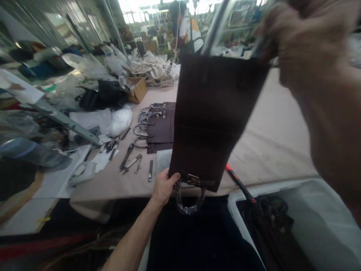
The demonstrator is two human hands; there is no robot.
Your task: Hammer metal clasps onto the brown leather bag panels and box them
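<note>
A long dark brown leather bag panel point(214, 120) hangs stretched out in front of me above the table edge. My left hand point(164, 187) pinches its lower left corner, thumb on top, beside metal fittings. Below that edge dangles a plastic-wrapped handle point(188, 207). Raised high at the upper right, my right hand point(296, 41) is closed at the panel's top right corner; motion blurs its fingers. Behind the panel, several matching brown bag pieces point(159, 130) with wrapped handles lie stacked on the table, partly hidden.
Dividers point(132, 162), a small cutter point(150, 171) and other hand tools lie on the covered table point(113, 184). A white bin point(313, 214) at lower right holds dark pieces; a red-tipped black tool point(241, 184) leans at its rim. Farther back are a cardboard box point(138, 90) and a person point(191, 32).
</note>
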